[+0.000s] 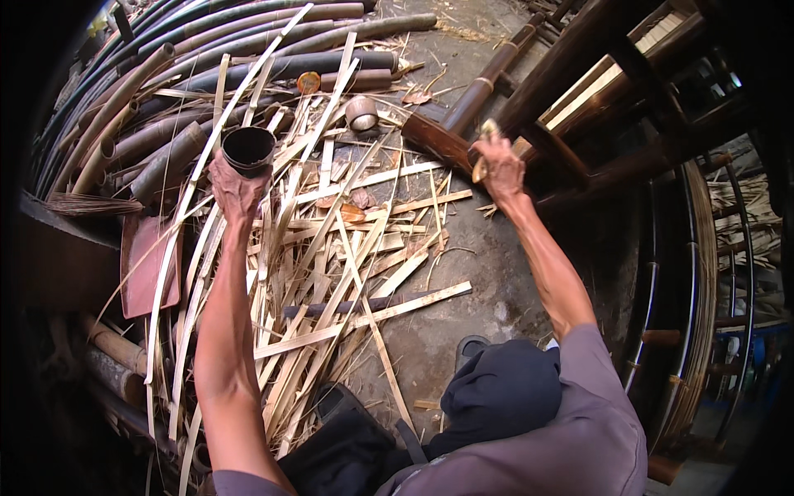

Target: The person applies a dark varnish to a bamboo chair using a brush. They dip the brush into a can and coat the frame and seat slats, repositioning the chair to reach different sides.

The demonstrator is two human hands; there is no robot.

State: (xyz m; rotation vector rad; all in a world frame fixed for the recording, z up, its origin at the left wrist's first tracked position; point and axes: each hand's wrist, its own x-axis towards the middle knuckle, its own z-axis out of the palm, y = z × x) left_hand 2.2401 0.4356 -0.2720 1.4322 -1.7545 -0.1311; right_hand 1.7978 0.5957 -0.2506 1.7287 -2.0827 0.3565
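My left hand is wrapped round a dark, round, open-topped cup, held above a heap of split bamboo strips. The inside of the cup looks black. On the right, my right hand is closed on a small brush-like thing with a pale tip; a tan end shows below the fingers, and blur hides its exact kind. That hand is at the end of a dark brown bamboo frame, close to its thick poles. Whether the pale tip touches the frame I cannot tell.
Pale bamboo strips litter the concrete floor between my arms. Long bamboo poles are stacked at the back left, near a reddish dustpan-like piece. A short cut bamboo piece lies ahead. Dark bamboo furniture crowds the right.
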